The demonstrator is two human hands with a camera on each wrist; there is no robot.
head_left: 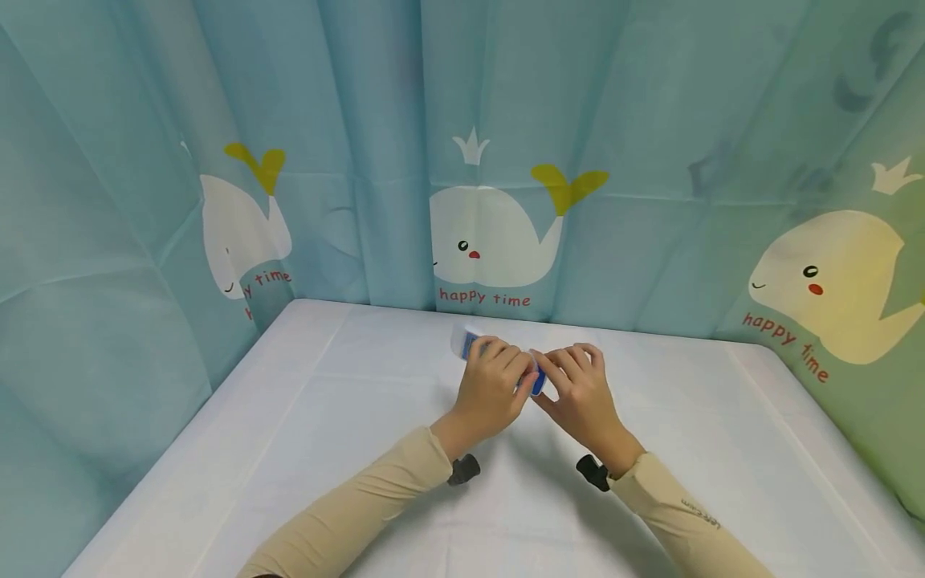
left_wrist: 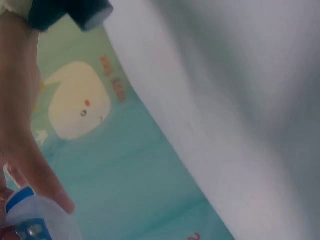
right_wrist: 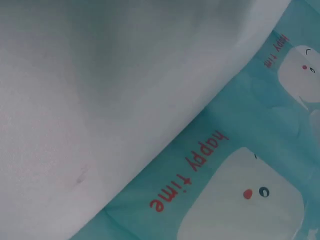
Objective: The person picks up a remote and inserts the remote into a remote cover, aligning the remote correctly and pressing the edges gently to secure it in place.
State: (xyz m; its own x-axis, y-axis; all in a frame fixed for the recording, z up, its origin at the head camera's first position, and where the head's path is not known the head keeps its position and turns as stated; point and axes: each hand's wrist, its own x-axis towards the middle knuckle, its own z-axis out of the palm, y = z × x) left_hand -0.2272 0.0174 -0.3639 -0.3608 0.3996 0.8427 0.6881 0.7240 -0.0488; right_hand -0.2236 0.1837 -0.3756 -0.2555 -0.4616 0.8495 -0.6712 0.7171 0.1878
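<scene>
On the left, a hand in a beige sleeve (head_left: 361,491), the left hand (head_left: 497,377), has its fingers curled round a small translucent bottle (head_left: 458,340) with a blue label (head_left: 470,343). The bottle lies tilted in the grip, one end showing beyond the knuckles, and seems to be held above the tabletop (head_left: 340,417). To its right, at the other end of the bottle, is a blue cap (head_left: 539,380); the right hand (head_left: 578,389) has thumb and index finger brought narrowly together on it, apparently pinching.

As far along as this looks, the bottle is up and both hands are on it, the work seemingly centred on the cap. No gap shows between cap and bottle, so it appears to be on; whether it is loose or tight I cannot tell, and setting the bottle down is not yet done.

For moving, the tabletop's left edge is well apart from the left hand, giving broad room there. The back edge runs just beyond the bottle, near the blue curtain (head_left: 376,120), so forward reach is the tightest. The right edge is well apart too, with wide white surface beside the right hand.
</scene>
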